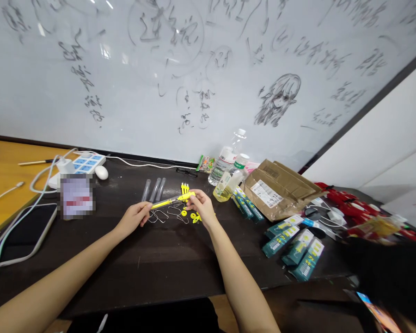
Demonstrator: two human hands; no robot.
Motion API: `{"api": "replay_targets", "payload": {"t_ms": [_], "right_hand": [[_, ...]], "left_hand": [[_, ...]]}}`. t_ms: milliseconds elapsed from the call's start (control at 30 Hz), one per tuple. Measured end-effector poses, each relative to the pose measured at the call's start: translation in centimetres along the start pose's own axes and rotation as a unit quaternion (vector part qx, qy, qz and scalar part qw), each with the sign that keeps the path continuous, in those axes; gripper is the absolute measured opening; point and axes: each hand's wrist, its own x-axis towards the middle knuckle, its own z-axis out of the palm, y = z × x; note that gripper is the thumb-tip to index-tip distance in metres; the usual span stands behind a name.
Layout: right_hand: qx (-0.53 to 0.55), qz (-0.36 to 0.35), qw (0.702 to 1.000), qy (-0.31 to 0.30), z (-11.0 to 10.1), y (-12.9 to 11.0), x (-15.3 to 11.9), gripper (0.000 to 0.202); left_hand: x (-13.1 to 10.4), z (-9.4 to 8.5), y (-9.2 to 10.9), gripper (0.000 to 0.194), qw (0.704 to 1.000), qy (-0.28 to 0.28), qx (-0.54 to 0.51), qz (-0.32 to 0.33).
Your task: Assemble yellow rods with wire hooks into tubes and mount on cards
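My left hand (134, 219) and my right hand (201, 207) hold a slim yellow-and-clear tube device (166, 202) between them, tilted up to the right. The left fingers pinch its thin yellow end; the right fingers grip the thicker yellow end. Just behind the left hand lie several clear plastic tubes (155, 189). Bent metal wire hooks (174, 211) are spread on the dark table (152, 268) under the device. Small yellow rings and fittings (195, 216) lie beneath the right hand, partly hidden by it. Behind it is a group of yellow plastic pieces (185, 187).
Bottles (225, 182) and a brown parcel (280, 187) stand right of the hands, with several green boxes (293, 245) nearby. At left are a power strip (86, 164), a white mouse (101, 173), cables and a dark flat device (24, 236). A whiteboard (125, 101) rises behind the table.
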Motion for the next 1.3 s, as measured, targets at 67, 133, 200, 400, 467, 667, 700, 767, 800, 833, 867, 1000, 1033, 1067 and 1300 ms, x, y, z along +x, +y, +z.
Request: {"api": "replay_targets", "payload": {"t_ms": [67,133,200,400,467,667,700,767,800,833,867,1000,1033,1067,1300], "right_hand": [[-0.01,-0.006,1.0,0.007,0.0,0.1,0.0,0.028],[-0.016,-0.01,1.0,0.012,0.1,0.3,0.0,0.027],[-0.001,-0.013,1.0,0.017,0.2,0.5,0.0,0.028],[0.119,0.021,0.992,0.022,0.9,1.2,0.0,0.034],[0.137,0.038,0.99,0.021,1.0,1.2,-0.1,0.033],[0.141,0.044,0.988,0.041,1.1,1.0,-0.3,0.028],[0.138,0.043,0.989,0.043,1.0,1.0,-0.3,0.029],[0.13,0.042,0.989,0.048,0.9,1.0,-0.2,0.031],[0.126,0.042,0.99,0.05,0.9,1.0,-0.2,0.032],[0.123,0.041,0.99,0.05,0.9,1.0,-0.2,0.032],[0.12,0.041,0.991,0.047,1.0,1.0,-0.3,0.032],[0.116,0.05,0.992,0.007,1.8,1.0,-0.7,0.029],[0.116,0.054,0.992,-0.002,2.0,1.1,-0.8,0.028],[0.115,0.057,0.992,-0.01,2.3,1.2,-1.0,0.028],[0.102,0.1,0.987,-0.079,3.7,2.1,-1.9,0.024]], "left_hand": [[0.0,0.0,-0.1,0.042,1.0,-0.002,0.001,-0.002],[0.0,0.1,-0.3,0.041,1.0,-0.007,-0.006,-0.006],[0.1,0.1,-0.6,0.04,1.0,-0.013,-0.017,-0.014],[0.1,0.4,-1.0,0.038,0.998,-0.022,-0.048,-0.032],[0.1,0.5,-1.0,0.039,0.998,-0.026,-0.052,-0.033],[0.1,0.4,-1.0,0.041,0.997,-0.021,-0.068,-0.025],[0.1,0.4,-1.0,0.041,0.997,-0.02,-0.07,-0.026],[0.1,0.4,-1.0,0.04,0.997,-0.026,-0.065,-0.03],[0.1,0.4,-0.9,0.04,0.997,-0.032,-0.057,-0.027],[0.0,0.4,-0.7,0.041,0.998,-0.039,-0.045,-0.02],[-0.1,0.5,-0.5,0.04,0.999,-0.045,-0.027,-0.01],[-1.1,0.8,1.1,0.032,0.995,-0.041,0.075,0.054],[-1.4,0.9,1.5,0.032,0.991,-0.054,0.101,0.068],[-1.7,1.1,1.8,0.036,0.986,-0.076,0.124,0.076],[-2.8,2.4,2.6,0.069,0.977,-0.122,0.148,0.091]]}}
